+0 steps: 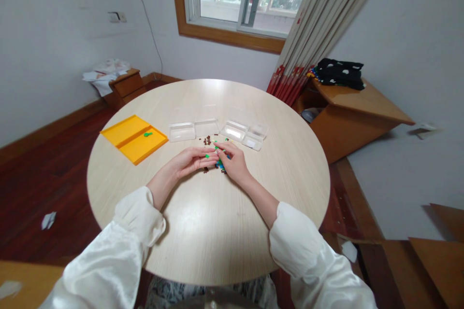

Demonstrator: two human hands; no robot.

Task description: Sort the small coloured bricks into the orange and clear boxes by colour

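Observation:
My left hand (188, 161) is turned palm up over the round table, its fingers stretched out flat. A small green piece (207, 156) lies on those fingers. My right hand (234, 160) meets the left fingertips, its thumb and fingers pinched together at another small green piece (216, 148). Under and between the hands is a heap of small blue pieces (220, 165), partly hidden by the fingers. Small dark brown pieces (207, 140) are scattered just beyond my hands, and a few more lie on the near side.
An open yellow case (136, 138) lies at the left with a green spoon-shaped item (148, 134) in it. Clear plastic boxes with lids open stand behind the pieces, one left (182, 132) and one right (253, 142). The round table (203, 231) has a curved edge.

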